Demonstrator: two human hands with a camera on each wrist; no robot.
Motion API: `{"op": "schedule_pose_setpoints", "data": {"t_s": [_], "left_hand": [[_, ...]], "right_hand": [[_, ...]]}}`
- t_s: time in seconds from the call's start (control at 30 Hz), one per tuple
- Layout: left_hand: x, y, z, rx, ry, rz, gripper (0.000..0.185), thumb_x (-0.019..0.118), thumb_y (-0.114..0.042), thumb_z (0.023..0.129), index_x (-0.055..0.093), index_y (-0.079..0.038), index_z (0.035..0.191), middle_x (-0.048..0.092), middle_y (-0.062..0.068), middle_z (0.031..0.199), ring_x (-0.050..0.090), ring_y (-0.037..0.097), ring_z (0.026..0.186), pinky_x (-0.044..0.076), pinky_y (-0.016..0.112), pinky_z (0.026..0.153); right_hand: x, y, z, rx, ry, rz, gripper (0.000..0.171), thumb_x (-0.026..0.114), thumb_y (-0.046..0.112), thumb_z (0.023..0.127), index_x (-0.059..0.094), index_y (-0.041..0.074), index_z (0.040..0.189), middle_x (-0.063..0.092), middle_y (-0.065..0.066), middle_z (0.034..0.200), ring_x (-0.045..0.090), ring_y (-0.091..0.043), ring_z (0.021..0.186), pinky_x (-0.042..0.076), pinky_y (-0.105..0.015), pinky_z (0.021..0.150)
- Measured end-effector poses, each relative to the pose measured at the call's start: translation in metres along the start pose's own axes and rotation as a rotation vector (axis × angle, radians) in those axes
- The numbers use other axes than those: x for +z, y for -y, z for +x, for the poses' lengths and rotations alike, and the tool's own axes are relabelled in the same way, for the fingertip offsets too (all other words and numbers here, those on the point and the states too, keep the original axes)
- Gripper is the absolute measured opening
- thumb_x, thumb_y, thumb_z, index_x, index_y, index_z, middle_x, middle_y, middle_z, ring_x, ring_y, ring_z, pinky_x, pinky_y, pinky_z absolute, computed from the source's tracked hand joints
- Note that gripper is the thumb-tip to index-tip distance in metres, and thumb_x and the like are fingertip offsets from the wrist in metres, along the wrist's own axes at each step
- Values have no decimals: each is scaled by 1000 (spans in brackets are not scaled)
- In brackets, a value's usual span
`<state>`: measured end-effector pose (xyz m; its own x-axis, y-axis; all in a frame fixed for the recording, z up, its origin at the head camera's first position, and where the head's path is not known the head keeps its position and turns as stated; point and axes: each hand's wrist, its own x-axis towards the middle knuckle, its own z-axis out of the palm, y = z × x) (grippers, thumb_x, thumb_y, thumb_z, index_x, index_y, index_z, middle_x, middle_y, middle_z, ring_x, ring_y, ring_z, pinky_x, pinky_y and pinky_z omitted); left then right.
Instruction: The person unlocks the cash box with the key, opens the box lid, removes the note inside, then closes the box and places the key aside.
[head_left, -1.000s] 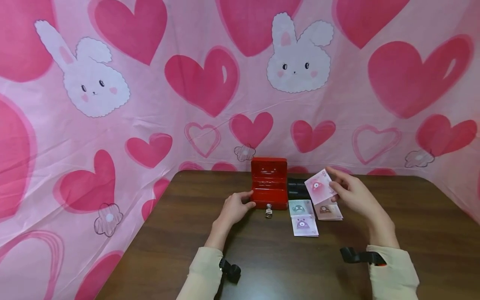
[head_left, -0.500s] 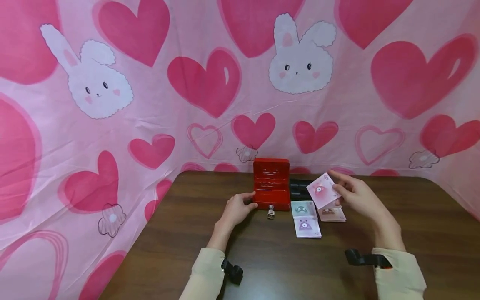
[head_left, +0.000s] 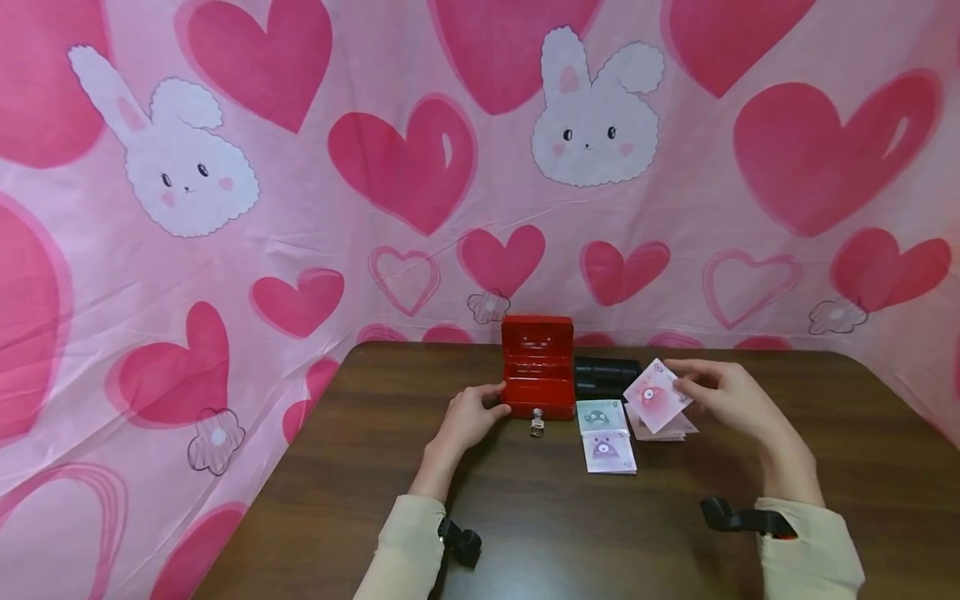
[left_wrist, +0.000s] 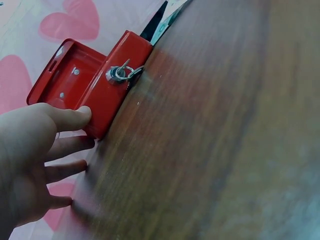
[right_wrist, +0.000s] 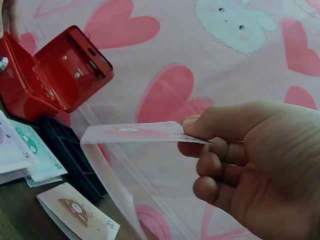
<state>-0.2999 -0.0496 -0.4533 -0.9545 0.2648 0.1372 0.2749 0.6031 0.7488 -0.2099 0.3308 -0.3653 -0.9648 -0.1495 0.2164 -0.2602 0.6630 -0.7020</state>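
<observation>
L hand (head_left: 471, 417) on table (head_left: 525, 533) nr the far edge, thumb tip touching front-left corner of red cash box (head_left: 538, 385); fingers relaxed, mostly straight, gripping nothing. Box lid stands open & upright; key w/ ring (head_left: 537, 422) in front lock, hanging onto tabletop. Black tray (head_left: 603, 375) just R of box, toward far edge. In front of tray: green play note (head_left: 600, 416), purple play note (head_left: 607, 450) nearer the front edge, the two overlapping. R of those, brown note pile (head_left: 663, 429) flat on table. R hand (head_left: 723, 396) above that pile, thumb & fingers pinching pink play note (head_left: 656, 396) by its R edge; note tilted, off the table, directly over the brown pile, L of the hand.
</observation>
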Motion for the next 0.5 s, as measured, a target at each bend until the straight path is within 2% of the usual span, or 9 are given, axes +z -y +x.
{"op": "schedule_pose_setpoints", "data": {"t_s": [0.1, 0.23, 0.37, 0.5], "left_hand": [[0, -1, 0, 9, 0, 4, 47, 71, -28, 93, 61, -18, 138, 66, 3, 133, 60, 23, 125, 45, 50, 108], [-1, -1, 0, 11, -3, 3, 47, 71, -28, 92, 61, -18, 138, 67, 3, 132, 61, 22, 125, 45, 49, 108], [-1, 0, 0, 9, -1, 4, 47, 71, -28, 92, 62, -18, 137, 67, 2, 132, 61, 23, 125, 45, 51, 108], [-1, 1, 1, 6, 2, 9, 47, 71, -29, 92, 62, -18, 137, 66, 2, 133, 60, 22, 126, 44, 50, 109]], "right_hand": [[0, -4, 0, -11, 20, -3, 45, 60, 17, 98, 54, -3, 138, 64, -13, 93, 54, -14, 66, 51, -27, 57], [0, -8, 1, -37, 88, 120, 52, 58, 5, 97, 41, -11, 144, 60, -17, 90, 62, -17, 59, 58, -33, 57], [1, -11, -1, -44, 127, 231, 61, 58, -2, 94, 30, -11, 148, 54, -21, 92, 67, -22, 58, 60, -41, 56], [0, -14, -2, -21, 156, 256, 60, 59, -1, 94, 32, -9, 147, 53, -20, 90, 68, -25, 59, 60, -42, 55]]}}
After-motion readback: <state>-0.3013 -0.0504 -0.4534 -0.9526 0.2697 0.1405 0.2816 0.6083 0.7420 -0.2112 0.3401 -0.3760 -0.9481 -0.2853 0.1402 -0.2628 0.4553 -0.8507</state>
